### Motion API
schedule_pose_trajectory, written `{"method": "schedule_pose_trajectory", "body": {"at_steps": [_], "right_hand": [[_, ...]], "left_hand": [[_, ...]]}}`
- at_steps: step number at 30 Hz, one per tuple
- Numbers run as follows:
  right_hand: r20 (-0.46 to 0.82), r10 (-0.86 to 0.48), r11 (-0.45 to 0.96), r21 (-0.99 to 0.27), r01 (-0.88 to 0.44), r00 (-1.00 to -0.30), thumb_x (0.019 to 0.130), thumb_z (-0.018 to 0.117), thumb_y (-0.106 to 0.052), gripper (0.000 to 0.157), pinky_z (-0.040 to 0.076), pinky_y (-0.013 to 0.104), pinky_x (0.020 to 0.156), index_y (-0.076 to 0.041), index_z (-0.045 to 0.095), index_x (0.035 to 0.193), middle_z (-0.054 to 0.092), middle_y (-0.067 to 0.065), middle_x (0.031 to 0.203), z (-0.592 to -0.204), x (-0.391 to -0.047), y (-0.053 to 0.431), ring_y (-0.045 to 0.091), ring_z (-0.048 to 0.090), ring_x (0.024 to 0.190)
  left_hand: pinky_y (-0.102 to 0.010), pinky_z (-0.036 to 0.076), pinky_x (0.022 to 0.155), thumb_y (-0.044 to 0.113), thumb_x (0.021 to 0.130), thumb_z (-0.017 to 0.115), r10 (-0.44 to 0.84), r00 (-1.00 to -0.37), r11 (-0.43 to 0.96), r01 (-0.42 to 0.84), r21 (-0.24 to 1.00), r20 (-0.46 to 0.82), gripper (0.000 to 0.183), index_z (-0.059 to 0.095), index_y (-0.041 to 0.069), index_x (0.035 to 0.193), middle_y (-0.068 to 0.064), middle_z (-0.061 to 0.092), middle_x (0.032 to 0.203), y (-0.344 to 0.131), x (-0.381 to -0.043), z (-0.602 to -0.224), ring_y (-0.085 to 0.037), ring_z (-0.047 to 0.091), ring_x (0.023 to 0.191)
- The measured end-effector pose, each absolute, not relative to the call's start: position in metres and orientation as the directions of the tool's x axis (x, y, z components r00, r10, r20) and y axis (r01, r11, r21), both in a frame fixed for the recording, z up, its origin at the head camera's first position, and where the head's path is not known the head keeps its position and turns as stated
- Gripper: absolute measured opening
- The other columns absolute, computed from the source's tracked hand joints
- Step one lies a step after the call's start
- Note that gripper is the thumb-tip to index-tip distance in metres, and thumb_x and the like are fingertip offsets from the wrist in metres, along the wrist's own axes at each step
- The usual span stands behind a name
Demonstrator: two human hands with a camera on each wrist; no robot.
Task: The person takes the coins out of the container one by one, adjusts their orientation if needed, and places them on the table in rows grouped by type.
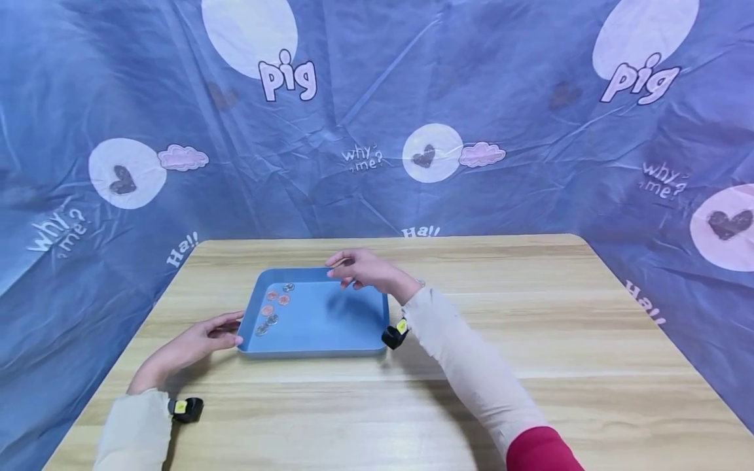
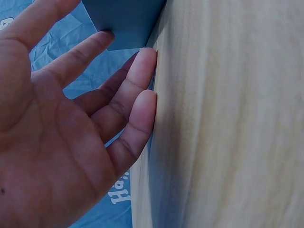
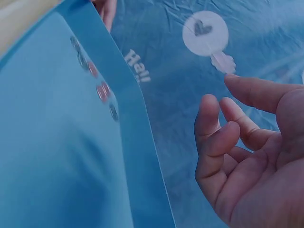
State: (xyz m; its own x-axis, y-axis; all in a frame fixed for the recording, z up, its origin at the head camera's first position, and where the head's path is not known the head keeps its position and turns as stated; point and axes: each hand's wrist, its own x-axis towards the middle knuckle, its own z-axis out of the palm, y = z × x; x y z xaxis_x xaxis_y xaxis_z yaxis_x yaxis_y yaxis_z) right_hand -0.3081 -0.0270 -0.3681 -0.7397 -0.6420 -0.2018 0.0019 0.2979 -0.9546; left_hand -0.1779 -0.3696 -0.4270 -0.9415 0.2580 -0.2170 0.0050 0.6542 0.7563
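Note:
A blue rectangular tray [image 1: 353, 320] lies on the table, with several small coins [image 1: 272, 319] inside along its left side, some silvery and some copper-coloured. My left hand [image 1: 206, 337] is at the tray's left side, fingers loosely bent; in the left wrist view a fingertip [image 2: 107, 37] meets the tray's outer wall [image 2: 126, 23], while other fingertips rest at the tabletop. Over the tray's far right part hovers my right hand [image 1: 368, 269], its fingers relaxed and partly curled. Nothing shows between those fingers in the right wrist view, where the coins [image 3: 102, 91] appear blurred.
The wooden table [image 1: 530, 314] extends to the right and in front of the tray. A printed blue cloth [image 1: 365, 196] hangs behind the table and along both sides. Black wrist cameras [image 1: 187, 410] sit on both forearms, the right one close to the tray's right edge.

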Motion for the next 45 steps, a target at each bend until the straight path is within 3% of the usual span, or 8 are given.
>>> {"method": "schedule_pose_trajectory", "body": {"at_steps": [6, 9, 13, 20, 24, 38, 42, 45], "right_hand": [[-0.228, -0.658, 0.313, -0.95, 0.015, -0.718, 0.093, 0.064, -0.021, 0.037, 0.042, 0.027, 0.062, -0.01, 0.057, 0.128, 0.066, 0.006, 0.112, -0.373, -0.301, -0.058, 0.03, 0.064, 0.089], [-0.245, -0.672, 0.314, -0.949, 0.032, -0.699, 0.094, 0.063, -0.02, 0.039, 0.04, 0.027, 0.06, -0.009, 0.056, 0.131, 0.065, 0.008, 0.114, -0.379, -0.297, -0.073, 0.03, 0.064, 0.087], [-0.255, -0.671, 0.306, -0.95, 0.052, -0.697, 0.093, 0.065, -0.019, 0.039, 0.037, 0.026, 0.055, -0.006, 0.056, 0.128, 0.064, 0.004, 0.1, -0.389, -0.292, -0.092, 0.024, 0.063, 0.076], [-0.251, -0.668, 0.297, -0.953, 0.058, -0.701, 0.092, 0.063, -0.01, 0.032, 0.034, 0.026, 0.05, 0.0, 0.059, 0.122, 0.059, 0.006, 0.071, -0.407, -0.281, -0.116, 0.015, 0.057, 0.057], [-0.261, -0.656, 0.314, -0.948, 0.058, -0.709, 0.09, 0.064, -0.007, 0.028, 0.034, 0.023, 0.046, -0.001, 0.06, 0.117, 0.059, 0.005, 0.067, -0.415, -0.276, -0.126, 0.013, 0.054, 0.052], [-0.273, -0.603, 0.487, -0.87, -0.074, -0.749, 0.086, 0.069, -0.004, 0.021, 0.039, 0.021, 0.046, -0.004, 0.068, 0.108, 0.06, -0.002, 0.073, -0.424, -0.267, -0.152, 0.01, 0.054, 0.055], [-0.269, -0.587, 0.53, -0.84, -0.112, -0.764, 0.086, 0.068, -0.004, 0.018, 0.04, 0.021, 0.046, -0.005, 0.068, 0.104, 0.065, 0.002, 0.081, -0.425, -0.267, -0.154, 0.01, 0.054, 0.054], [-0.265, -0.574, 0.577, -0.802, -0.153, -0.775, 0.086, 0.069, -0.005, 0.017, 0.042, 0.02, 0.047, -0.008, 0.069, 0.103, 0.07, 0.005, 0.1, -0.424, -0.267, -0.157, 0.009, 0.054, 0.054]], "left_hand": [[-0.054, 0.04, 0.103, 0.031, 0.096, 0.06, 0.269, -0.94, 0.648, 0.015, 0.761, -0.211, 0.071, 0.028, -0.001, 0.15, -0.029, 0.037, 0.148, -0.367, -0.182, -0.425, -0.043, 0.049, 0.126], [-0.045, 0.044, 0.101, 0.031, 0.096, 0.06, 0.276, -0.938, 0.65, 0.023, 0.759, -0.208, 0.07, 0.03, -0.001, 0.15, -0.028, 0.038, 0.148, -0.367, -0.185, -0.424, -0.041, 0.05, 0.125], [-0.031, 0.044, 0.097, 0.031, 0.096, 0.06, 0.289, -0.935, 0.647, 0.033, 0.762, -0.205, 0.069, 0.03, -0.001, 0.149, -0.027, 0.041, 0.147, -0.366, -0.187, -0.423, -0.04, 0.051, 0.124], [-0.026, 0.045, 0.093, 0.03, 0.096, 0.06, 0.285, -0.936, 0.651, 0.031, 0.758, -0.207, 0.068, 0.031, -0.001, 0.149, -0.029, 0.044, 0.143, -0.369, -0.185, -0.424, -0.039, 0.053, 0.123], [-0.019, 0.043, 0.09, 0.03, 0.095, 0.061, 0.278, -0.937, 0.647, 0.02, 0.763, -0.211, 0.069, 0.031, -0.002, 0.149, -0.028, 0.042, 0.146, -0.37, -0.183, -0.424, -0.038, 0.053, 0.123], [-0.015, 0.043, 0.087, 0.028, 0.095, 0.06, 0.289, -0.937, 0.628, 0.031, 0.778, -0.196, 0.068, 0.031, -0.004, 0.148, -0.029, 0.041, 0.145, -0.371, -0.18, -0.425, -0.033, 0.055, 0.12], [-0.014, 0.043, 0.088, 0.027, 0.096, 0.06, 0.295, -0.935, 0.619, 0.029, 0.785, -0.198, 0.067, 0.031, -0.003, 0.148, -0.029, 0.04, 0.146, -0.371, -0.181, -0.426, -0.032, 0.054, 0.121], [-0.014, 0.043, 0.087, 0.027, 0.096, 0.059, 0.298, -0.934, 0.619, 0.031, 0.785, -0.198, 0.067, 0.031, -0.003, 0.149, -0.03, 0.039, 0.147, -0.372, -0.181, -0.426, -0.033, 0.054, 0.121]]}}
